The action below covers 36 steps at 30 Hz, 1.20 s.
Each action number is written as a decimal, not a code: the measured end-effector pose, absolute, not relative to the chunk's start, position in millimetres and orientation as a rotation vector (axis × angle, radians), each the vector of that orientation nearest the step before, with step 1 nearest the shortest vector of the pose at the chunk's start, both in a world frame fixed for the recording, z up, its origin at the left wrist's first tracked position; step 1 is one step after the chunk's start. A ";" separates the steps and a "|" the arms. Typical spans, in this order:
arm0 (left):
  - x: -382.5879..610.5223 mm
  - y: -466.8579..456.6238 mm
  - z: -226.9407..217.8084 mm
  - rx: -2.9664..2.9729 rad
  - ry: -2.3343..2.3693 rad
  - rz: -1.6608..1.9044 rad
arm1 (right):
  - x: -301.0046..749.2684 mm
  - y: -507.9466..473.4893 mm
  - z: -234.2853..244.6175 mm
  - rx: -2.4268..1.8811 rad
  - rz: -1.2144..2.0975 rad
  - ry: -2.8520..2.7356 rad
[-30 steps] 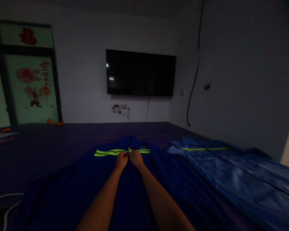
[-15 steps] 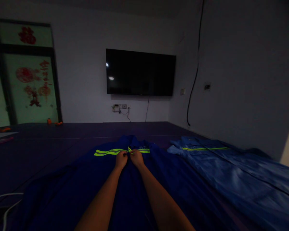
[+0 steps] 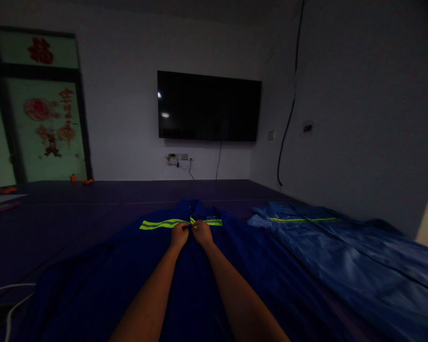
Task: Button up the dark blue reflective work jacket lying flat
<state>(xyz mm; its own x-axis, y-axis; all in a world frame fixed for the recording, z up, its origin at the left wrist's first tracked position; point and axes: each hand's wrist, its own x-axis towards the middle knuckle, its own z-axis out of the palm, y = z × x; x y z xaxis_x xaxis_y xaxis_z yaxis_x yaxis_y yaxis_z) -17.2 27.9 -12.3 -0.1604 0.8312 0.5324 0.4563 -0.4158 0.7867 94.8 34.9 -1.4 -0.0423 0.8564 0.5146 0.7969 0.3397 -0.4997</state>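
A dark blue work jacket (image 3: 135, 266) with a yellow-green reflective stripe (image 3: 160, 224) lies flat on the purple table (image 3: 57, 223) in front of me. My left hand (image 3: 179, 235) and my right hand (image 3: 201, 233) are side by side at the jacket's front opening, just below the stripe. Both pinch the fabric edges there with closed fingers. What sits between the fingertips is too dark and small to make out.
A second, lighter blue jacket (image 3: 342, 256) with a reflective stripe lies to the right, near the wall. White cables (image 3: 7, 304) lie at the left front edge. Small orange items (image 3: 80, 180) sit at the far left. A dark television (image 3: 209, 107) hangs on the far wall.
Hands and jacket stay as they were; only the view shifts very slightly.
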 end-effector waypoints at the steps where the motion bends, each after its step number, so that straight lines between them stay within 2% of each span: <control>1: -17.2 28.0 -12.6 1.782 1.460 1.605 | 94.7 34.8 -1.6 -1.459 0.100 -1.836; 15: -14.5 26.5 -13.1 1.751 1.414 1.661 | 91.6 30.2 -1.5 -1.544 0.019 -1.862; 26: -13.9 24.6 -12.7 1.873 1.499 1.569 | 91.3 31.0 -2.6 -1.536 0.013 -1.847; 36: -17.9 28.1 -15.1 1.753 1.409 1.658 | 92.7 31.9 -2.6 -1.482 0.036 -1.848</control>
<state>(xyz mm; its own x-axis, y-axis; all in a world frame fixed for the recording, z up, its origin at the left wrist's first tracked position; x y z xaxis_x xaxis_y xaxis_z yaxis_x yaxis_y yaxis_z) -17.9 28.1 -15.1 -0.1765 0.8159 0.5506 0.4120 -0.4468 0.7941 92.7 31.9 -2.6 -0.0449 0.8481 0.5279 0.8269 0.3281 -0.4567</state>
